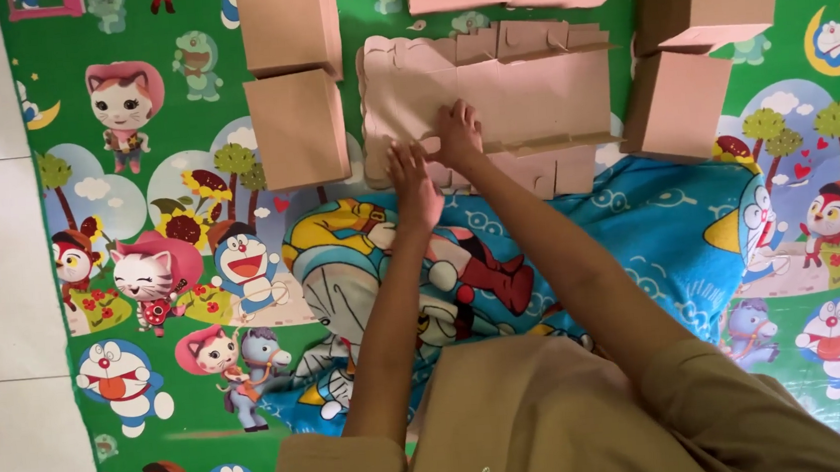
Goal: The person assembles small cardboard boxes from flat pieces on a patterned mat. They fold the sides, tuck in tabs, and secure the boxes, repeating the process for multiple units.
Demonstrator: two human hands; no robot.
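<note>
1. Sleeves of a tan shirt fill the near edge of the view, and both bare forearms reach straight ahead from them, close together over a blue cartoon blanket.
2. Past the blanket's far edge, the left hand lies palm down, fingers spread and stretched flat on the near edge of a stack of flat cardboard blanks; it pinches nothing.
3. Just beside it and slightly farther out, the right hand presses on the same stack, fingers loosely together and bent at the knuckles; whether it grips a sheet I cannot tell.
4. The stack rests on a green cartoon play mat.
5. Folded cardboard boxes flank the stack left and right, with more along the far edge.
</note>
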